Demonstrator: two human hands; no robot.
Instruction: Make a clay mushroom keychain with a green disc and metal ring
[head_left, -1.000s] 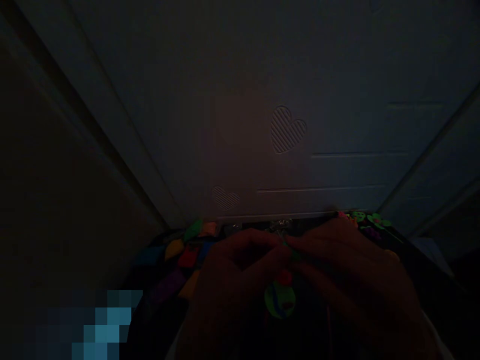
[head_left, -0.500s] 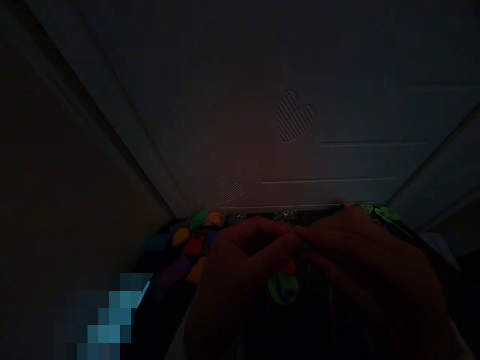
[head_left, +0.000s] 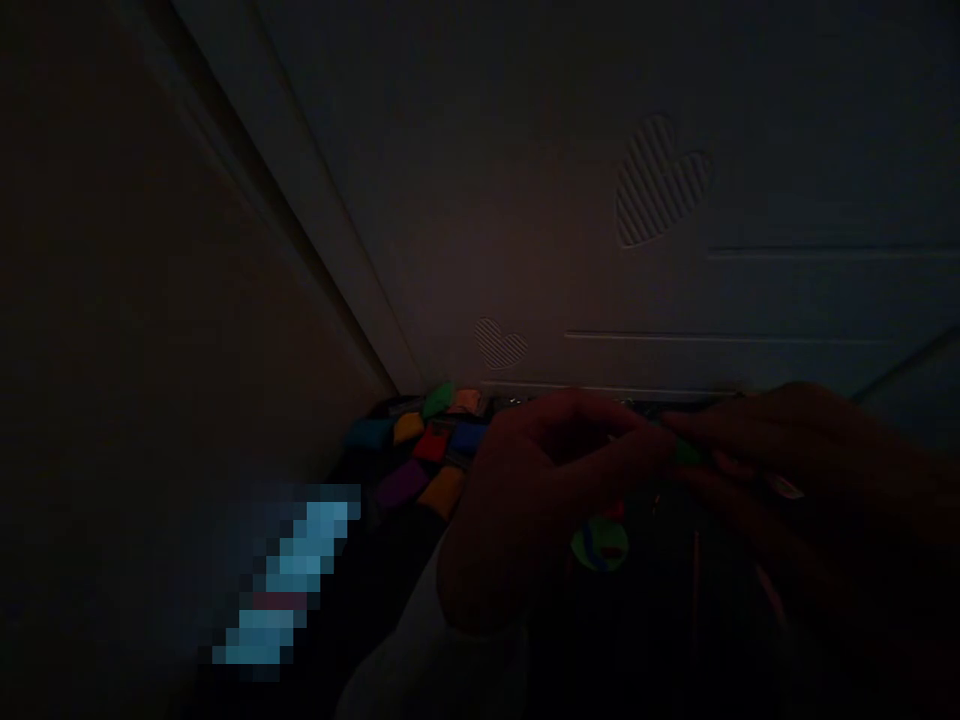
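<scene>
In the dim head view, my left hand (head_left: 547, 500) has its thumb and fingertips pressed together around one end of a small green piece (head_left: 686, 453), which looks like modelling clay. My right hand (head_left: 817, 490) meets it from the other side, its thumb and fingers closed about the same piece. Most of that piece is hidden by the fingers. Below my left hand lies a round green disc (head_left: 600, 545) with a blue band and a dark red patch. A bit of red (head_left: 615, 509) shows just above the disc, partly covered by the hand.
Several coloured packets or blocks lie left of my hands, among them a purple one (head_left: 401, 484), a red one (head_left: 432, 442) and a teal one (head_left: 369, 434). A thin reddish stick (head_left: 696, 580) lies on the dark surface. Behind rises a pale panel (head_left: 525, 220) with embossed hearts. A blurred bright screen (head_left: 300, 580) is at lower left.
The view has shifted, so both hands and the panel's hearts appear farther right. My hands stay together at the green piece, and more of the lit screen shows.
</scene>
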